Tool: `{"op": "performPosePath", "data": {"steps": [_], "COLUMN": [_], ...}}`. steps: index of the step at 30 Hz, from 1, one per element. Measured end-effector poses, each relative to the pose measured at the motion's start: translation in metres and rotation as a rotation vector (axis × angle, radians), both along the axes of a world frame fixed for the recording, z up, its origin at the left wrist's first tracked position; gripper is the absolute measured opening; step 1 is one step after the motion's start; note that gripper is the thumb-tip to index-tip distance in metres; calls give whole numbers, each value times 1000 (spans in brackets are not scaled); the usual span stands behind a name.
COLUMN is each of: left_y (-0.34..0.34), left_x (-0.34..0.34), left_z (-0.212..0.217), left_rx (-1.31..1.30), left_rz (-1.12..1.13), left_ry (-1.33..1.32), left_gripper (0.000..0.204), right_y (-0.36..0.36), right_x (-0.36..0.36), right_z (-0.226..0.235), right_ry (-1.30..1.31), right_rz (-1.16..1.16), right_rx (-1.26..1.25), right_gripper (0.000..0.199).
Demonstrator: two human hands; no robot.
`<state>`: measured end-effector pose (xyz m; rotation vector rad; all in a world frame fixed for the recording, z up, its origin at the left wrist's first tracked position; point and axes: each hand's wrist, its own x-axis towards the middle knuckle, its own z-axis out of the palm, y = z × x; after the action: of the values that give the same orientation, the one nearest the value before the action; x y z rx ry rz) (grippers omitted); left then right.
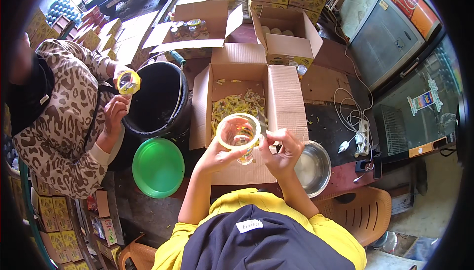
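My left hand [220, 156] is closed round a clear plastic cup [245, 155] with a yellow rim and printed side, its mouth tilted up toward me. In my right hand [282, 152] a thin grey knife blade [262, 120] is pinched, standing up beside the cup's rim; its handle is hidden by the fingers. Both hands are over the near side of an open cardboard box [288, 104]. Yellow strips and trimmings [237, 106] lie in that box. A shiny steel bowl [323, 169] stands just right of my right hand.
At left a co-worker in a patterned top [64, 117] holds a yellow-rimmed cup [129, 82]. Between us stand a black bucket [182, 102] and a green basin [158, 168]. Boxes of jars [197, 11] are farther back. A white cable and power strip [363, 139] lie at right, near a glass-front cabinet [419, 97].
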<state>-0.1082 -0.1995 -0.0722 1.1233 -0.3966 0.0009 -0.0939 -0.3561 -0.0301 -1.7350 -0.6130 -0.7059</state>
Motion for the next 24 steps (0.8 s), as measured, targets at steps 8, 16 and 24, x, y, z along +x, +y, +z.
{"op": "performPosePath", "data": {"steps": [8,16,24], "left_y": [2,4,6], "left_x": [-5,-1,-1], "left_z": [1,-1,1], "left_rx": [123,71,33], "left_rz": [2,-45,11], "left_ry": [-4,30,23], "left_gripper": [62,63,62], "right_y": [2,-6,-4], "right_x": [4,2,-9], "right_z": [2,0,-1], "right_ry": [-16,96,-28], "right_rz": [-43,-41,-67], "right_rx": [-46,-17,-53], "right_gripper": [15,12,15]}}
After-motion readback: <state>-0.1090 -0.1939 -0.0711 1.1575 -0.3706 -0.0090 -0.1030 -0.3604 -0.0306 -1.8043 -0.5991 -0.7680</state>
